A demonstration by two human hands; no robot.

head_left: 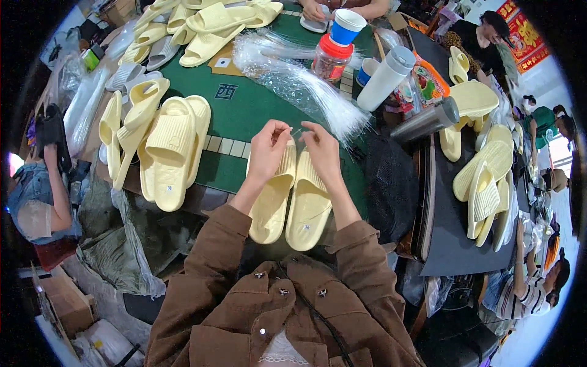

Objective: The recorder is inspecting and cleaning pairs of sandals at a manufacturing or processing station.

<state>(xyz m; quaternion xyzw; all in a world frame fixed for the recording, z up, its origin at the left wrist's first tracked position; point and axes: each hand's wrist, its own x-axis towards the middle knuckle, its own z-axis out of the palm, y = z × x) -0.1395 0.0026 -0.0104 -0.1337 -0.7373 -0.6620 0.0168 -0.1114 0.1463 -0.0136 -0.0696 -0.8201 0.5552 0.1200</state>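
In front of me a pair of pale yellow slide slippers (306, 211) lies side by side at the table's near edge, toes away from me. Above their toe ends, my left hand (269, 151) is closed in a pinch. My right hand (321, 151) pinches close beside it, a small gap between the fingertips. A thin clear strand (296, 132) seems to run between the two hands; its ends are hidden by my fingers. Just beyond lies a loose bundle of clear plastic strands (318, 92), fanned out toward the right.
More yellow slippers (168, 147) stand at left, with a pile (214, 24) behind. Beyond the strands are a red-lidded jar (331, 60), a paper cup (347, 27) and a white bottle (386, 78). Slippers (483, 196) cover a dark side table. Another person's hands (318, 11) work opposite.
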